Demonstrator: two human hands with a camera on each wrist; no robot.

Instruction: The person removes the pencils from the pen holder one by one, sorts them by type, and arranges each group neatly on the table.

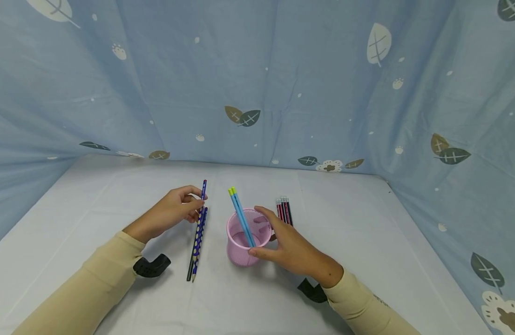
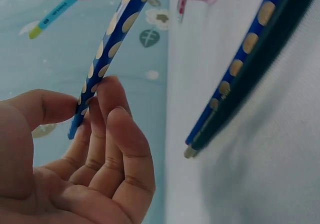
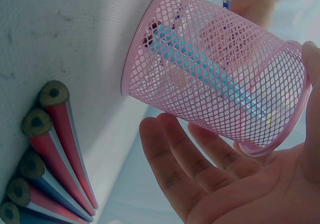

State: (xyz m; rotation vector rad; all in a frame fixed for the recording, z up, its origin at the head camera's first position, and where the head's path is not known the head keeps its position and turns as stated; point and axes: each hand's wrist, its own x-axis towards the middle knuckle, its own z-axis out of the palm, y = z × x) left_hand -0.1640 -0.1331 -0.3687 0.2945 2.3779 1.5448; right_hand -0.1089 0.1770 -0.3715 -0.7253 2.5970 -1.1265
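Note:
My left hand [image 1: 173, 211] pinches a blue pencil with pale dots [image 2: 107, 49] near its upper end, between thumb and fingertips. That pencil slants up from the table. Just beside it lie a second dotted blue pencil [image 2: 243, 52] and a dark pencil [image 2: 250, 79], side by side. My right hand [image 1: 293, 246] holds a pink mesh pen cup [image 1: 240, 257], thumb at the near rim and fingers round the far right side. The cup stands upright. Two light blue pencils with yellow ends [image 1: 240, 211] lean in it, tips to the left.
Several red and dark pencils [image 1: 284, 211] lie in a row behind my right hand, their flat ends showing in the right wrist view. A white cloth [image 1: 358, 218] covers the table. A blue leaf-patterned curtain [image 1: 190, 83] hangs at the back and sides.

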